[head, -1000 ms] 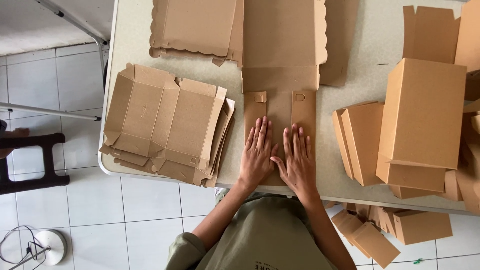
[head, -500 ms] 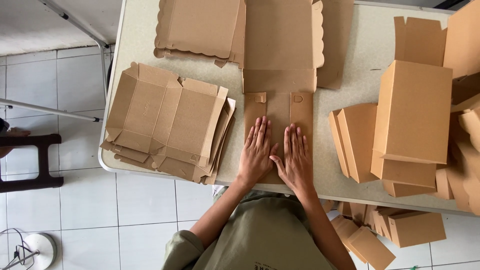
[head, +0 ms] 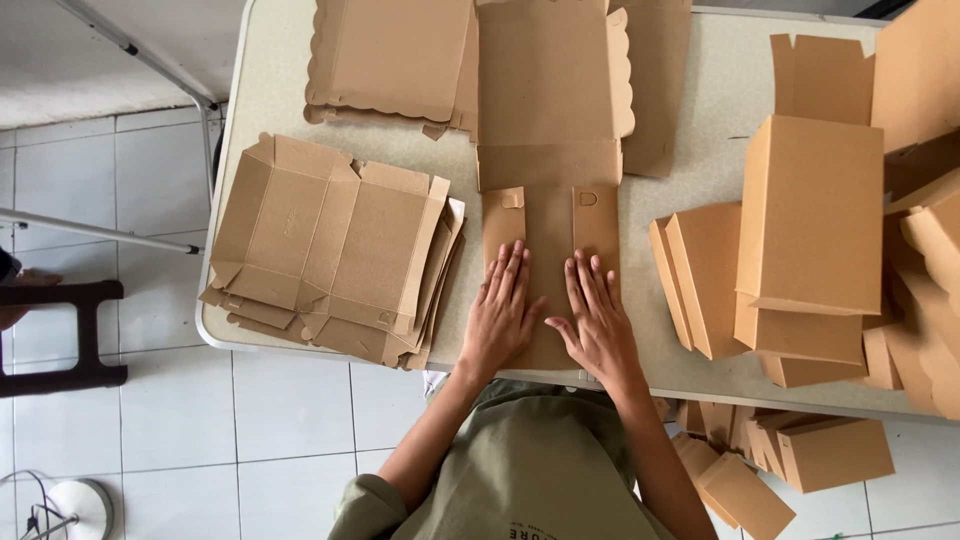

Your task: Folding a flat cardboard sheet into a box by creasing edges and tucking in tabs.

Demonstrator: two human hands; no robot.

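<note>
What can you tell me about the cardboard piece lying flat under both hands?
The flat cardboard blank is plain brown, unfolded, lying lengthwise on the pale table, its near end at the table's near edge. One long side edge is scalloped. Two narrow flaps folded inward at its near end each show a small tab slot. The left hand and right hand press palm-down on those flaps.
</note>
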